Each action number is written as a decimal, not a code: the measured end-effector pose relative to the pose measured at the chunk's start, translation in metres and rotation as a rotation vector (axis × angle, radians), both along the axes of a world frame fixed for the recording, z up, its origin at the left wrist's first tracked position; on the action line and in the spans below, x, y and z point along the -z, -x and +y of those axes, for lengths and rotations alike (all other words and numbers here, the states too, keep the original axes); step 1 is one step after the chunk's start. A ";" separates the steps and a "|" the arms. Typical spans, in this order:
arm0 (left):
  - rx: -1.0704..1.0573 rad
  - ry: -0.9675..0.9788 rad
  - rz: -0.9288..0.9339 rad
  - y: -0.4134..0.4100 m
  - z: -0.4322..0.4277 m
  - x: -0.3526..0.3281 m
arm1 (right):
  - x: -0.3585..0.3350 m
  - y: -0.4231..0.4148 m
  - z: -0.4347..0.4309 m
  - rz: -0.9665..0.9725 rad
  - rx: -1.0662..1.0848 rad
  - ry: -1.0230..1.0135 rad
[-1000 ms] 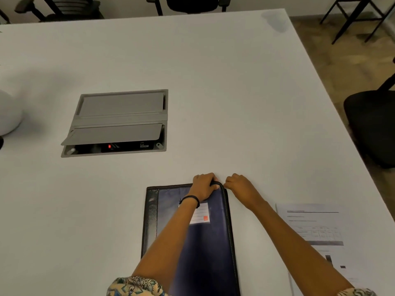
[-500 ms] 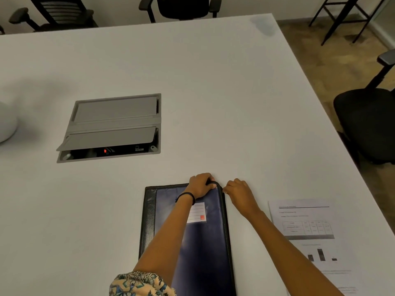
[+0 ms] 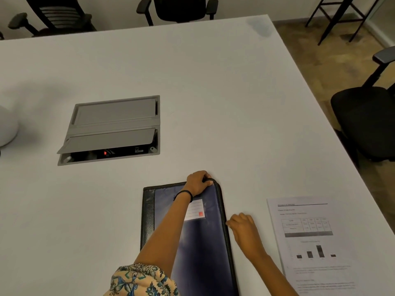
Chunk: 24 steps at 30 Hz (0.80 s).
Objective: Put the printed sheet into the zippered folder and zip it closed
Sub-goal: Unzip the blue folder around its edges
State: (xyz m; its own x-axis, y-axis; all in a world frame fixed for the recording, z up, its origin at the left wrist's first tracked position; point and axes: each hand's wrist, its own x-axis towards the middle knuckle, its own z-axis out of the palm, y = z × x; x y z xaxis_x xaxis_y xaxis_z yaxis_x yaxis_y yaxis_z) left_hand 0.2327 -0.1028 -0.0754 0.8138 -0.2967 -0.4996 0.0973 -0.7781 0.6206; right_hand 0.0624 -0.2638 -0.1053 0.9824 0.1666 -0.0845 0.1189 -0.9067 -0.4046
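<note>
The dark blue zippered folder (image 3: 198, 242) lies flat on the white table (image 3: 213, 103) near its front edge, with a black spine on the left and a white label on the cover. My left hand (image 3: 198, 182) grips the folder's far right corner, fingers curled over the edge. My right hand (image 3: 242, 228) pinches at the zip along the folder's right edge, about a third of the way down; the zip pull itself is hidden by my fingers. The printed sheet (image 3: 310, 242), with a table and a bar chart, lies flat to the right of the folder.
A grey cable box (image 3: 113, 129) with its near flap raised is set into the table at the left. A white rounded object (image 3: 6, 127) sits at the left edge. Black office chairs (image 3: 367, 124) stand to the right and behind the table.
My right hand has slid from the folder's far right corner toward me along the right edge. My left hand has stayed on the far corner. The camera has tilted a little.
</note>
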 end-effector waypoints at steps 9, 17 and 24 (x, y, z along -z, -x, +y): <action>0.740 -0.085 -0.334 0.037 -0.025 -0.018 | 0.000 0.013 0.009 0.026 0.122 0.009; 1.043 -0.231 -0.340 0.071 -0.023 -0.015 | -0.005 0.012 0.011 0.061 0.111 -0.008; 1.210 -0.442 -0.362 0.075 -0.030 -0.021 | 0.003 0.012 0.011 0.101 0.222 -0.050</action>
State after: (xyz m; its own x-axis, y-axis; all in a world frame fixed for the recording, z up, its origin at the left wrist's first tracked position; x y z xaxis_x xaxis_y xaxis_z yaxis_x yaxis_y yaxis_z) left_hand 0.1573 -0.1329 -0.0546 0.2616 -0.7905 -0.5538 -0.9065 -0.3982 0.1401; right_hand 0.0507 -0.2528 -0.1083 0.9823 -0.0460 -0.1814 -0.1245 -0.8845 -0.4497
